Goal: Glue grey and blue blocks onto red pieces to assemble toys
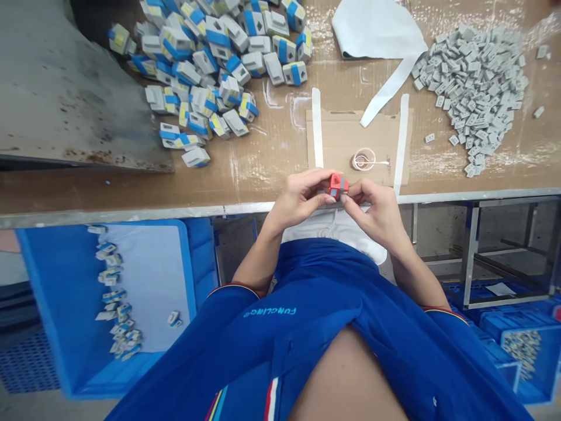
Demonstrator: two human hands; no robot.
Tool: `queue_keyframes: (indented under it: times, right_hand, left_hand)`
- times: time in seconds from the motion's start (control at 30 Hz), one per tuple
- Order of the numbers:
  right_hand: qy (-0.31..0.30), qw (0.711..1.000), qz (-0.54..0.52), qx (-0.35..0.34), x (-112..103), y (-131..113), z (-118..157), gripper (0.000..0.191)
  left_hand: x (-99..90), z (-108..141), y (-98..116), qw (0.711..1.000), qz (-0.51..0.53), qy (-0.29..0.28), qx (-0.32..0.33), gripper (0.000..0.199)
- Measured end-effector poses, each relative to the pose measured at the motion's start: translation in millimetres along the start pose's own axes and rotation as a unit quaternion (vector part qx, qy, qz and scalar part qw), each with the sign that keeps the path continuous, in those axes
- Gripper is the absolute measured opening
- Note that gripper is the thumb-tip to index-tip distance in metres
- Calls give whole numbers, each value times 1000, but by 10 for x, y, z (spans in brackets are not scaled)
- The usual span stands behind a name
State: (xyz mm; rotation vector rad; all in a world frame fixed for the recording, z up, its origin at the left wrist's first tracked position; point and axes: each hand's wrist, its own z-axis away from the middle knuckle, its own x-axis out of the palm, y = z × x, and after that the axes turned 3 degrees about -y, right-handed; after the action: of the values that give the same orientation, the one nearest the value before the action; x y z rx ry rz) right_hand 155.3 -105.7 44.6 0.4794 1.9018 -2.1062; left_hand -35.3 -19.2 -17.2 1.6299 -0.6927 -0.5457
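A small red plastic block (pixel 336 185) with a grey strip and a pale blue patch is held just off the front edge of the worktable. My left hand (pixel 302 196) pinches its left side between thumb and fingers. On the other side, the fingertips of my right hand (pixel 372 207) close on the block near its grey strip. What else the fingertips may cover is hidden. Just beyond the hands, a small clear cup (pixel 363 159) with a thin white stick (pixel 379 162) across it stands on a taped cardboard sheet (pixel 335 131).
Many white, blue and yellow blocks (pixel 230 58) lie heaped at the table's back left, beside a grey metal box (pixel 83 99). Small grey pieces (pixel 480 88) are piled at the right. A white cloth (pixel 377 29) lies between. Below left stands a blue crate (pixel 56 280).
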Motion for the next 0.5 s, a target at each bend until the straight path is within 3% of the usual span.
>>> queue_keyframes:
  times: [0.3,0.5]
  right_hand:
    - [9,1000,6,4,32,-31,25,17]
    - [19,1000,-19,2,115,-5,20,22]
  left_hand:
    - [-31,-19,59,996,-87,-12,17,42]
    - [-43,-11,85,997,-69,-17,12,34]
